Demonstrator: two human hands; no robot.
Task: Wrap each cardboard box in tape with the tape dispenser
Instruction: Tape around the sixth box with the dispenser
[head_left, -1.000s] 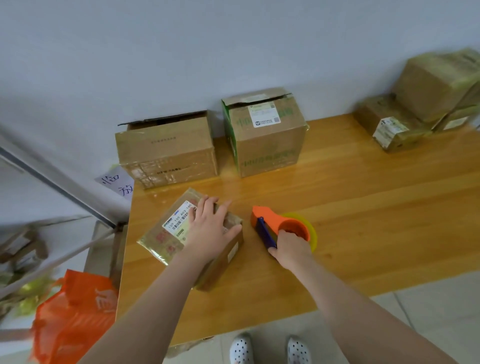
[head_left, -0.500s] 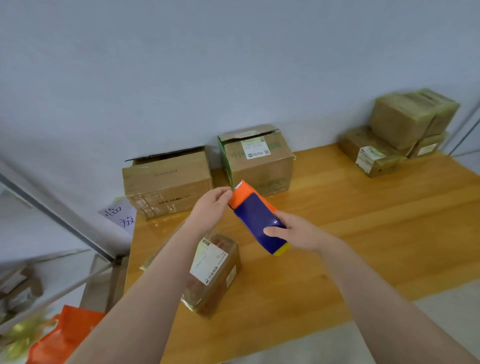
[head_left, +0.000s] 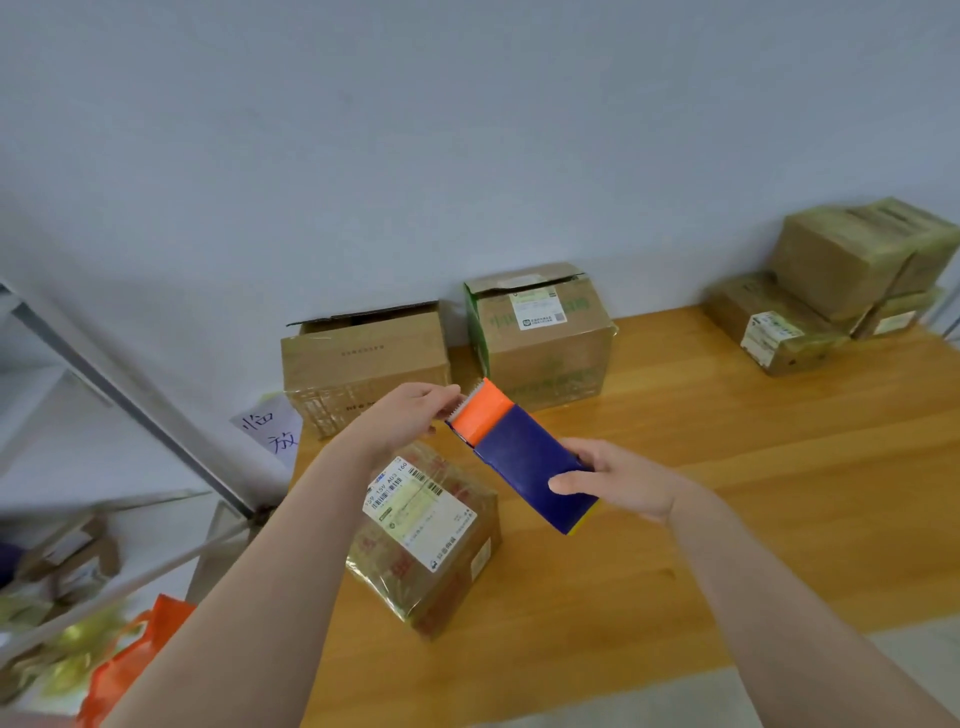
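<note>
An orange and blue tape dispenser (head_left: 519, 457) is held in the air above the wooden table (head_left: 727, 493). My right hand (head_left: 618, 480) grips its blue body from the right. My left hand (head_left: 410, 415) pinches at the toothed orange end, where the tape comes out. Below them a small taped cardboard box (head_left: 431, 535) with a white shipping label lies on the table, untouched.
Two larger cardboard boxes (head_left: 363, 364) (head_left: 540, 338) stand against the wall at the back. A stack of taped boxes (head_left: 841, 280) sits at the back right. An orange bag (head_left: 130, 670) and a metal frame (head_left: 130, 405) are left of the table.
My right hand lifted the dispenser off the table and turned it blue side up. My left hand left the small box and went to the dispenser's orange end.
</note>
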